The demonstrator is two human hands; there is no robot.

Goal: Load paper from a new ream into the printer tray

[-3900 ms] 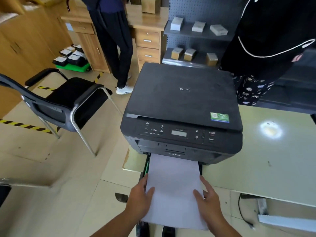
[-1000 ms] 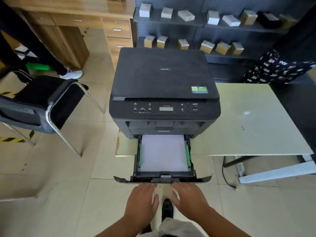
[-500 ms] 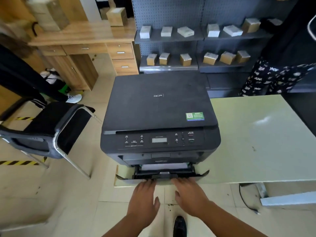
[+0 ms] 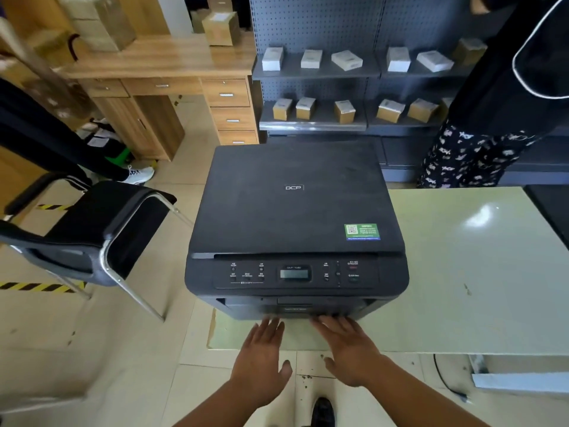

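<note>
A black printer (image 4: 295, 211) stands on the left end of a pale green table (image 4: 462, 272). Its paper tray (image 4: 292, 311) is pushed flush into the front, and the paper inside is hidden. My left hand (image 4: 261, 359) and my right hand (image 4: 348, 349) are flat and open, fingers spread. Their fingertips reach the lower front edge of the tray. Neither hand holds anything. No ream is in view.
A black office chair (image 4: 92, 229) stands left of the printer. One person (image 4: 492, 118) stands behind the table at the right, and another person's legs (image 4: 61, 143) are at the left. Behind are a wooden desk (image 4: 160, 72) and grey shelves (image 4: 354, 97) with small boxes.
Several seconds ago my hands laid paper in the pulled-out tray. Over the last second they pushed the tray in until it closed flush with the printer front.
</note>
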